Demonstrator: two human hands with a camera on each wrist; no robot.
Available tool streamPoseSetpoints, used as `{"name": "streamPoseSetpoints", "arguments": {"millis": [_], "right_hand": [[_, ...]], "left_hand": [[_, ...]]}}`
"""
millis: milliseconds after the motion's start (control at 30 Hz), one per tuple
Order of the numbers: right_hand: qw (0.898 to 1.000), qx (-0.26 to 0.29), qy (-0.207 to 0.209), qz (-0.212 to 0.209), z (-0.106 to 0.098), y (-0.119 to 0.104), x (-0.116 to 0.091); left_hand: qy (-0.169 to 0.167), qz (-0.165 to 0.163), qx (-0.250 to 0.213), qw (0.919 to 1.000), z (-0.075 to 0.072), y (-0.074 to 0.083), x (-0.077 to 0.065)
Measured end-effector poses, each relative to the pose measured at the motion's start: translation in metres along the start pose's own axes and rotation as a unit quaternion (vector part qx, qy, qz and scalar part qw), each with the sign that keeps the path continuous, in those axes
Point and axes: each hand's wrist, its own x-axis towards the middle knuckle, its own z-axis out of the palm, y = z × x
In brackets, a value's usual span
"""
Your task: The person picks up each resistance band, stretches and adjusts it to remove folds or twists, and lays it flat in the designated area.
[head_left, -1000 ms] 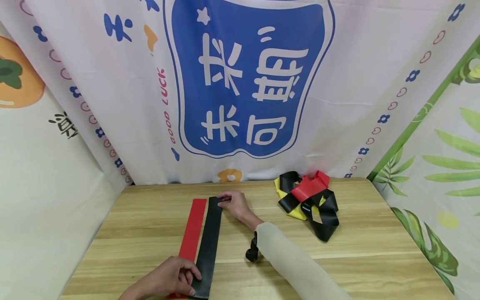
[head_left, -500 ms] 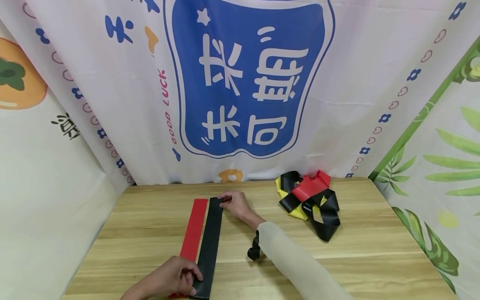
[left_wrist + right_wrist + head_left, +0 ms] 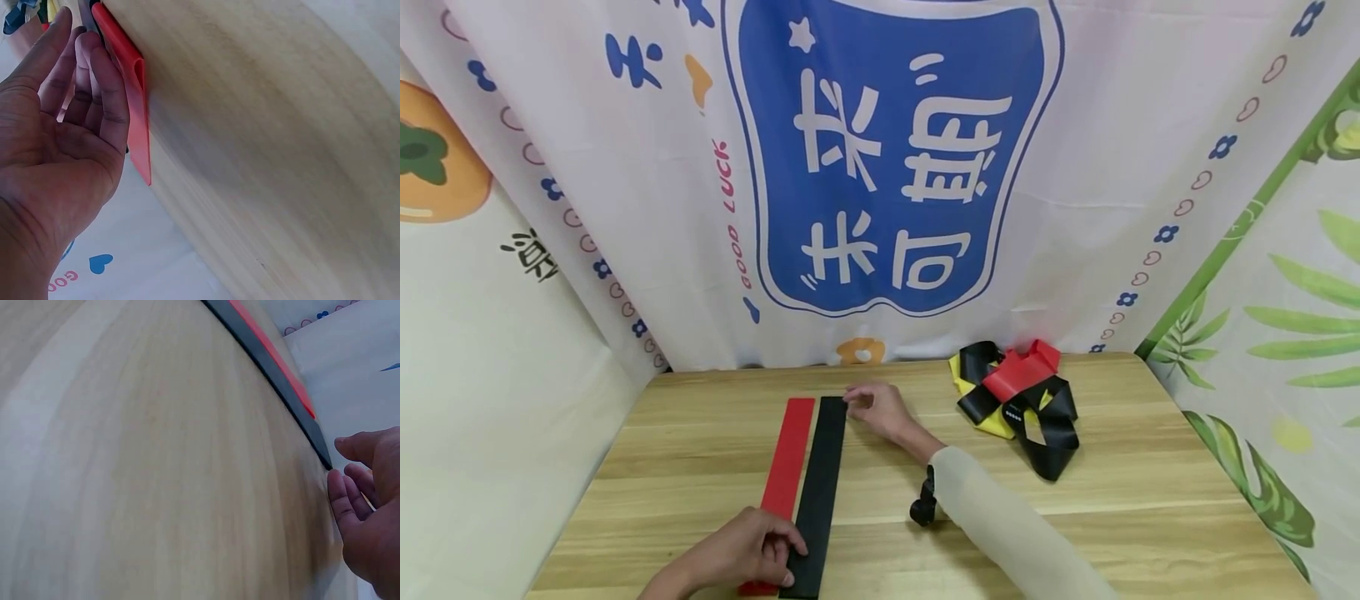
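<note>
Right hand [image 3: 880, 410] just eased off the far end of the black strip [image 3: 822, 475], thumb and fingers apart, pinching nothing, so I'd guess that end's lying free now. Left hand [image 3: 745, 542] has its fingers loosely bent over the near end, no pinch I can see. Strip's flat on the worktop [image 3: 1112, 517] beside a red one [image 3: 788, 454]. I don't see any containers.

On the table [image 3: 1150, 500], the left strip [image 3: 787, 467] lies just left of the right strip [image 3: 821, 483], the left hand [image 3: 747, 548] at their near ends and the right hand [image 3: 882, 412] at the right strip's far end, while a heap of bands [image 3: 1021, 382] sits farther right, before the curtain [image 3: 1097, 175].
</note>
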Motion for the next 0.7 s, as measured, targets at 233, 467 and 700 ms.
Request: {"name": "streamPoseSetpoints", "arguments": {"millis": [233, 467, 700], "right_hand": [[0.999, 0.041, -0.008, 0.017, -0.011, -0.008, -0.009], [0.998, 0.066, -0.007, 0.015, -0.026, -0.017, -0.019], [0.998, 0.059, 0.000, 0.017, -0.050, -0.026, -0.031]], "left_hand": [[0.007, 0.006, 0.029, 0.9995, -0.001, 0.006, 0.010], [0.020, 0.014, 0.055, 0.9982, -0.001, 0.015, 0.022], [0.029, 0.041, 0.065, 0.9967, -0.005, 0.025, 0.037]]}}
